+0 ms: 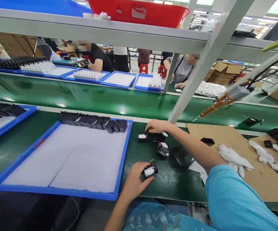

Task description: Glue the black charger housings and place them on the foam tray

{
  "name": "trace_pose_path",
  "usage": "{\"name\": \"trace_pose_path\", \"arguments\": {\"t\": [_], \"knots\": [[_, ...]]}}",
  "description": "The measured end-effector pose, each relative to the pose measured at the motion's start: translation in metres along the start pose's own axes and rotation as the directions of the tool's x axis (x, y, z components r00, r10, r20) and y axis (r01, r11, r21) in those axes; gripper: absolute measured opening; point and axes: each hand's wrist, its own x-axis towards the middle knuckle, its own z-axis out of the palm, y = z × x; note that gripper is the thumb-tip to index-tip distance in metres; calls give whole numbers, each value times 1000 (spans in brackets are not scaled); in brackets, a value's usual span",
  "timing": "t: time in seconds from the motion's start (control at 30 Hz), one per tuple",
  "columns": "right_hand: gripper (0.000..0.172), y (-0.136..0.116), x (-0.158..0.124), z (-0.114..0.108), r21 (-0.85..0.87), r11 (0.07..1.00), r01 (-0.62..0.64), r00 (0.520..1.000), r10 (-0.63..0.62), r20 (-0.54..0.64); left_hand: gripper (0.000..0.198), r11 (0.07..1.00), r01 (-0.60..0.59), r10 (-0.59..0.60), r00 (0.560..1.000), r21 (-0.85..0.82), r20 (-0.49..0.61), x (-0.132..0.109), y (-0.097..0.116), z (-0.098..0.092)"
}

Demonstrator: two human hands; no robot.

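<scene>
My left hand (136, 179) is closed around an open black plug adapter (150, 171), whose white inside faces up and whose metal prongs point away from me. Farther up the bench, my right hand (158, 126) bends its fingers down onto a second open adapter (143, 137), with a red wire at its edge; the fingertips are partly hidden. Just below that hand lie more open adapters (163, 149) with white insides. A dark black housing (179, 158) sits to their right, under my forearm.
A blue-rimmed tray (85, 157) at left carries a row of black adapters (93, 121). White gloves (234, 157) lie on cardboard (208, 131) at right. An orange-brown screwdriver-like tool (213, 106) hangs above it. A slanted post (196, 73) stands ahead; co-workers sit beyond the green belt (85, 93).
</scene>
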Motion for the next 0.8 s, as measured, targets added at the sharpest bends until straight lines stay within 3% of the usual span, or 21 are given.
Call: {"name": "trace_pose_path", "arguments": {"t": [0.13, 0.23, 0.3, 0.33, 0.37, 0.4, 0.43, 0.5, 0.53, 0.57, 0.6, 0.63, 0.67, 0.73, 0.77, 0.8], "knots": [[35, -8, -6, 5, 26, 1000, -5, 997, 7, -83, 34, 1000, -2, 2, 1000, 14, -5, 0, -1, 0], [41, -15, -38, -6, 51, 998, -24, 977, 34, -210, 34, 999, -7, 8, 1000, 31, -20, -1, -2, 1], [38, -19, -74, -11, 108, 992, -60, 924, 96, -370, 35, 999, -14, 16, 999, 50, -31, -2, -3, 2], [33, -20, -95, -11, 176, 982, -62, 857, 143, -495, 36, 998, -16, 18, 999, 60, -35, -2, -4, 2], [28, -20, -116, -9, 243, 969, -50, 758, 195, -622, 37, 998, -16, 19, 999, 68, -38, -2, -4, 3], [23, -19, -137, -4, 302, 953, -31, 618, 255, -743, 39, 997, -14, 17, 999, 73, -39, -2, -5, 3], [19, -16, -157, 3, 338, 941, -4, 426, 307, -851, 42, 997, -9, 12, 999, 76, -40, -1, -5, 3], [13, -4, -190, 18, 344, 939, 17, -99, 344, -934, 46, 997, -1, 4, 999, 76, -42, 0, -6, 4], [15, 6, -203, 25, 333, 943, 7, -325, 317, -891, 46, 997, -1, 4, 999, 74, -44, 0, -7, 5], [22, 17, -212, 31, 333, 943, 5, -471, 296, -831, 44, 997, -4, 7, 999, 72, -49, 1, -7, 5], [33, 29, -219, 36, 354, 935, 29, -524, 316, -791, 41, 998, -6, 10, 998, 69, -57, 1, -7, 5], [46, 41, -224, 39, 403, 910, 95, -485, 395, -780, 37, 998, -6, 11, 998, 64, -69, 2, -7, 5], [56, 53, -226, 42, 478, 859, 184, -369, 511, -776, 35, 998, -1, 6, 996, 57, -85, 1, -7, 5], [62, 71, -225, 45, 641, 703, 306, -54, 686, -726, 34, 999, 21, -16, 993, 40, -113, 0, -4, 5], [59, 77, -223, 47, 700, 636, 325, 71, 722, -688, 34, 999, 33, -30, 992, 31, -120, -1, -2, 4], [57, 81, -220, 48, 739, 590, 325, 155, 737, -657, 35, 999, 47, -44, 992, 22, -121, -2, 1, 4]]}}
